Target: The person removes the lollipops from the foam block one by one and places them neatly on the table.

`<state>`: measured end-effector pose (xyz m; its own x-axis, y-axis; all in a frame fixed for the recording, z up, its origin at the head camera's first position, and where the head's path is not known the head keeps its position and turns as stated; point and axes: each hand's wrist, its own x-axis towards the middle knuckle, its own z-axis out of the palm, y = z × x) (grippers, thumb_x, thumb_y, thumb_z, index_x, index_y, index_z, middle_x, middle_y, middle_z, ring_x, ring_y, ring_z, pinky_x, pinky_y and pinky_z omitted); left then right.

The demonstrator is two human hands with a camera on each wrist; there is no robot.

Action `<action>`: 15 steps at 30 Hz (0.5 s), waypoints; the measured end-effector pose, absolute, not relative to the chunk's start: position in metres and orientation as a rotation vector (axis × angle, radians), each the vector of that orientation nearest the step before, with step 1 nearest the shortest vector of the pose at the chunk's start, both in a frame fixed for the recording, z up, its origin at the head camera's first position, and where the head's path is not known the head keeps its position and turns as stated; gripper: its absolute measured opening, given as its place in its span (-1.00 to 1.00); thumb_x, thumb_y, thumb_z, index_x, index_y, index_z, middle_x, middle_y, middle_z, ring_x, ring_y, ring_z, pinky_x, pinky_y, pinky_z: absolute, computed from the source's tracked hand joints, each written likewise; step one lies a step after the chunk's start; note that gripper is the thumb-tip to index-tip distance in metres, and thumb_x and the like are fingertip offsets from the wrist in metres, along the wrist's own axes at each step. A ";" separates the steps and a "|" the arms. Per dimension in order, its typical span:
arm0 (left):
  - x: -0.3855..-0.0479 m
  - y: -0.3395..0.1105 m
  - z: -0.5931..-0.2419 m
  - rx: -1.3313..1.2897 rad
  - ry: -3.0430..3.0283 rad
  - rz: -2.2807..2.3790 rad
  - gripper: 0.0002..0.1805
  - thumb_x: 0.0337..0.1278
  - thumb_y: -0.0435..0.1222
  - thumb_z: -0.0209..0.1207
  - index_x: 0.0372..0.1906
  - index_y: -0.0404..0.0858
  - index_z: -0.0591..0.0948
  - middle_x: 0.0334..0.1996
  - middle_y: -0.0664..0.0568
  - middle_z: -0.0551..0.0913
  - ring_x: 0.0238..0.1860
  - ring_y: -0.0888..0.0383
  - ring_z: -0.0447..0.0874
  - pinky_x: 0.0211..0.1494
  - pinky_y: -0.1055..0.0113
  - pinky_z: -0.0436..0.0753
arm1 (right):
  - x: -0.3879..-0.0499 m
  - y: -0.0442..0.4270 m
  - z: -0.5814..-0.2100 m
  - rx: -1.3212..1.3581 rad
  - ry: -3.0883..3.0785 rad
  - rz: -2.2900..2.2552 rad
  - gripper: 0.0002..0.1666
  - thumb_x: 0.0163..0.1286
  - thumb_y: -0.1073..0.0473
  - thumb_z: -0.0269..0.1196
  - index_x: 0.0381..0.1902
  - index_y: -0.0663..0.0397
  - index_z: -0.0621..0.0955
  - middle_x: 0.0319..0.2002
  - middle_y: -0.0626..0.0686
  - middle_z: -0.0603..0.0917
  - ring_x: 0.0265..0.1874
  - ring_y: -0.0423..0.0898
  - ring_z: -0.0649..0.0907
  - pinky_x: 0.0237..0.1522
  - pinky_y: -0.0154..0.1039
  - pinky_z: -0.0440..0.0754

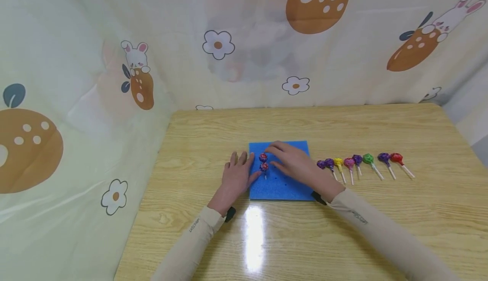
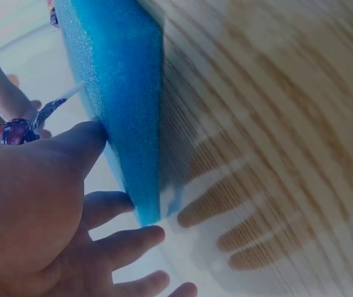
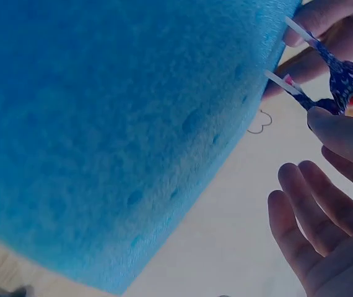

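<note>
A blue foam board [image 1: 280, 193] lies on the table, with two purple-and-red wrapped lollipops standing in its left part, a rear one [image 1: 263, 157] and a front one [image 1: 264, 167]. My left hand [image 1: 237, 175] rests along the board's left edge, thumb and fingers spread, the thumb on the foam. Over the board, my right hand [image 1: 295, 162] has its fingers loosely bent beside the rear lollipop, with nothing held between them. In the right wrist view both white sticks enter the foam, and the right thumb [image 3: 344, 133] partly covers one wrapper. Several small holes show in the foam.
Right of the board lies a row of several lollipops, among them a yellow one [image 1: 338, 162], a green one [image 1: 368, 158] and a red one [image 1: 397, 158]. Behind the wooden table [image 1: 206, 133] hangs a patterned curtain [image 1: 248, 69], which also runs along the left side.
</note>
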<state>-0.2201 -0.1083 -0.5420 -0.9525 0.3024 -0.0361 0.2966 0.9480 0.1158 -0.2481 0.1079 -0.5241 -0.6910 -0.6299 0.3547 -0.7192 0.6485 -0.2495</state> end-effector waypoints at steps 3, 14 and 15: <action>-0.221 -0.107 -0.542 0.472 3.048 0.159 -0.26 0.46 0.18 -0.04 0.56 -0.09 0.26 0.51 -0.15 0.32 0.55 -0.26 0.14 0.38 -0.14 0.43 | -0.249 0.105 -0.526 1.098 -2.633 0.540 -0.51 0.34 0.19 0.39 0.21 0.06 0.57 0.17 0.15 0.61 0.13 0.11 0.67 0.12 0.04 0.66; -0.223 -0.107 -0.545 0.453 3.036 0.156 -0.25 0.44 0.20 -0.05 0.56 -0.07 0.25 0.52 -0.13 0.30 0.56 -0.24 0.11 0.39 -0.12 0.43 | -0.251 0.099 -0.527 1.129 -2.614 0.530 -0.57 0.36 0.19 0.37 0.16 0.06 0.57 0.18 0.12 0.59 0.11 0.09 0.67 0.07 0.03 0.68; -0.223 -0.107 -0.545 0.452 3.036 0.163 -0.25 0.44 0.20 -0.04 0.56 -0.07 0.25 0.52 -0.13 0.30 0.56 -0.24 0.11 0.39 -0.12 0.42 | -0.251 0.099 -0.526 1.131 -2.610 0.529 -0.57 0.36 0.19 0.37 0.16 0.06 0.57 0.18 0.11 0.59 0.11 0.09 0.67 0.07 0.02 0.68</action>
